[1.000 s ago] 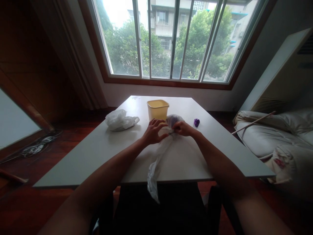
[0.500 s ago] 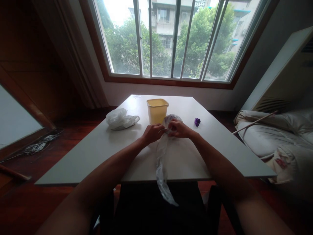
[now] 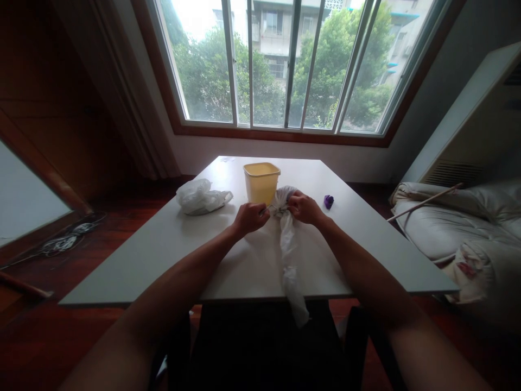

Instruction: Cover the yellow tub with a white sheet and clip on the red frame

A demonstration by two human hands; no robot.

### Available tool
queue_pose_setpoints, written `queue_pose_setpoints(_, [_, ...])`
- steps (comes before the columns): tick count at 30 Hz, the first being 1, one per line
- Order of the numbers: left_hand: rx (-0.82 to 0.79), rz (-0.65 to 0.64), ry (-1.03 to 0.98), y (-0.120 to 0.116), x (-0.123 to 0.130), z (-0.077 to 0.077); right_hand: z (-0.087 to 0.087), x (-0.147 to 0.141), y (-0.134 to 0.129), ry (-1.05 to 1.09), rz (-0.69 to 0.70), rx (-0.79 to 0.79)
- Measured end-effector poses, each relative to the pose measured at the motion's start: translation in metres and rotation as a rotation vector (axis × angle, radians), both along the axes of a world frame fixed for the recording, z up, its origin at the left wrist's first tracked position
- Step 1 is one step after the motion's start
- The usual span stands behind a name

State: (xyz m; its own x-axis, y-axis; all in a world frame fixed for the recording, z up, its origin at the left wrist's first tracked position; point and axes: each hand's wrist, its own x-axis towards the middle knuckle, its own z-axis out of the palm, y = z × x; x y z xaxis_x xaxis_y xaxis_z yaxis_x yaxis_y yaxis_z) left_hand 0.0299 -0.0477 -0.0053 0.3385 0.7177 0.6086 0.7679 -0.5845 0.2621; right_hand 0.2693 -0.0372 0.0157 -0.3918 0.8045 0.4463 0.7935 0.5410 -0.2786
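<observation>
A whitish translucent plastic bag (image 3: 289, 239) is gathered at a neck in front of the yellow bin, its long twisted tail hanging over the table's near edge. My left hand (image 3: 251, 218) is closed just left of the neck, pinching a thin strand that leads to it. On the neck's right side my right hand (image 3: 303, 207) is closed on the bag. The yellow bin (image 3: 261, 184) stands upright behind my hands. What the bunched part of the bag holds is hard to make out.
On the white table (image 3: 163, 260), a crumpled white plastic bag (image 3: 199, 197) lies at the left and a small purple object (image 3: 329, 202) at the right. Beyond the table's right side are a padded cushion (image 3: 431, 228) and a thin stick (image 3: 425, 202).
My hands have moved apart, the left one leftward and the right one slightly rightward. The bag's tail has swung to the right, and the neck now shows between my hands.
</observation>
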Motion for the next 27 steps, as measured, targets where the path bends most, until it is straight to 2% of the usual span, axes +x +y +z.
queue_pose_setpoints(5, [-0.046, 0.030, 0.021, 0.003, -0.002, 0.002, 0.008, 0.012, 0.002, -0.001, -0.209, 0.085])
queue_pose_setpoints(11, [-0.055, 0.073, 0.001, 0.006, -0.010, 0.007, 0.005, 0.032, 0.013, -0.022, -0.423, 0.123])
queue_pose_setpoints(13, [-0.040, 0.015, 0.002, 0.008, -0.016, 0.010, 0.002, 0.038, 0.018, 0.011, -0.450, 0.121])
queue_pose_setpoints(15, [-0.017, -0.134, 0.013, 0.009, -0.023, 0.013, -0.002, 0.041, 0.022, 0.067, -0.380, 0.094])
queue_pose_setpoints(17, [0.014, -0.264, -0.016, 0.009, -0.027, 0.015, -0.005, 0.039, 0.023, 0.140, -0.217, 0.050])
queue_pose_setpoints(21, [0.087, -0.261, -0.126, 0.007, -0.022, 0.014, -0.007, 0.022, 0.016, 0.229, 0.148, -0.029])
queue_pose_setpoints(27, [0.060, -0.405, 0.075, 0.007, -0.008, 0.002, 0.001, -0.012, -0.007, 0.309, 0.410, -0.076])
